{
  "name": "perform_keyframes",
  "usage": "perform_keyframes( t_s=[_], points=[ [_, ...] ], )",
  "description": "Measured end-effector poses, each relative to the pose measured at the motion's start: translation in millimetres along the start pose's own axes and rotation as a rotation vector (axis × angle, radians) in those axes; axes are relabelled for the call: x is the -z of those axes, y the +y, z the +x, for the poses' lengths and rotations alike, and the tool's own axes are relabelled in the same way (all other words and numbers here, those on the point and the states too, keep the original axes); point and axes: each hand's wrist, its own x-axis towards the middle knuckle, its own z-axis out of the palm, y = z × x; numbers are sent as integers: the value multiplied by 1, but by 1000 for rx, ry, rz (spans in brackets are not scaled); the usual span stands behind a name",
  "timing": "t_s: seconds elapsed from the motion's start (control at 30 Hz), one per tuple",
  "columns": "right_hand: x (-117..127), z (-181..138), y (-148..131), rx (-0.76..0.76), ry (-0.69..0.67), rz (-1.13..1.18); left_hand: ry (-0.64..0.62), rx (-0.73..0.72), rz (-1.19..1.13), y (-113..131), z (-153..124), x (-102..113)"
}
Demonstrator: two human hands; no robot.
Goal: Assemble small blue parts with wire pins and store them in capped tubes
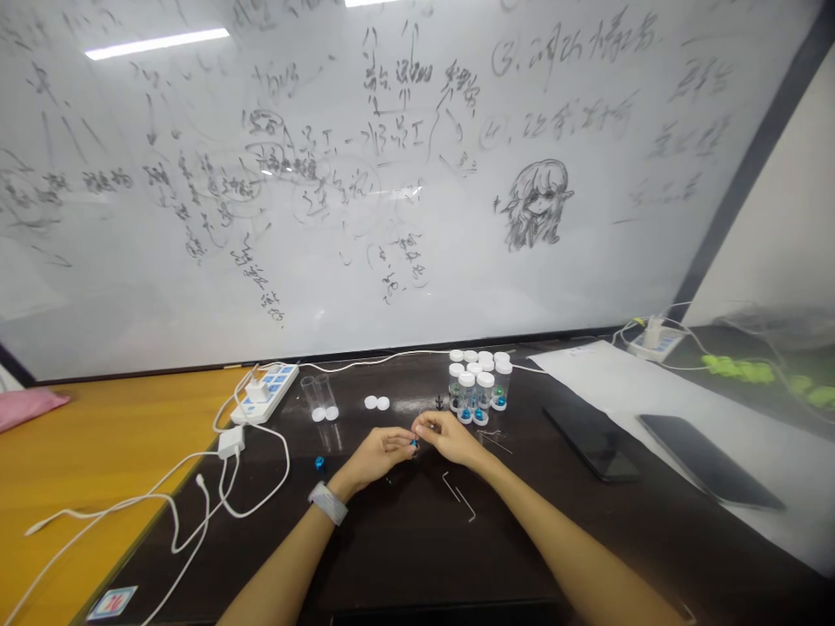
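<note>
Over the dark table, my left hand [379, 456] pinches a small shiny blue part [414, 444] between thumb and fingers. My right hand [447, 435] meets it there, thumb and fingertips pressed together at the top of the part; what they grip is too small to make out. Another blue part [319, 463] lies to the left of my left hand. Two L-shaped hex keys [464, 502] rest just below my right hand, and more thin metal keys [496, 440] lie to its right. A small black piece [439, 402] stands behind my hands.
Several clear tubes with white caps [484, 380], some with blue or green parts inside, stand behind my right hand. Two clear tubes [317, 396] and two white caps [377, 402] are further left. White cables trail from a power strip [267, 396]. Phones [591, 442] lie right.
</note>
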Motion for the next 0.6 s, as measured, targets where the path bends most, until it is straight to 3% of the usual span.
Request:
perform_keyframes(
  t_s=[0.4, 0.53, 0.6],
  points=[
    [-11, 0, 5, 19, 59, 12, 13, 6, -82, 3, -1, 0],
    [-18, -6, -3, 24, 343, -127, 110, 26, -160, 4, 1, 4],
    [-21, -12, -11, 127, 342, -252, 169, 20, -174, 2, 3, 8]
  ],
)
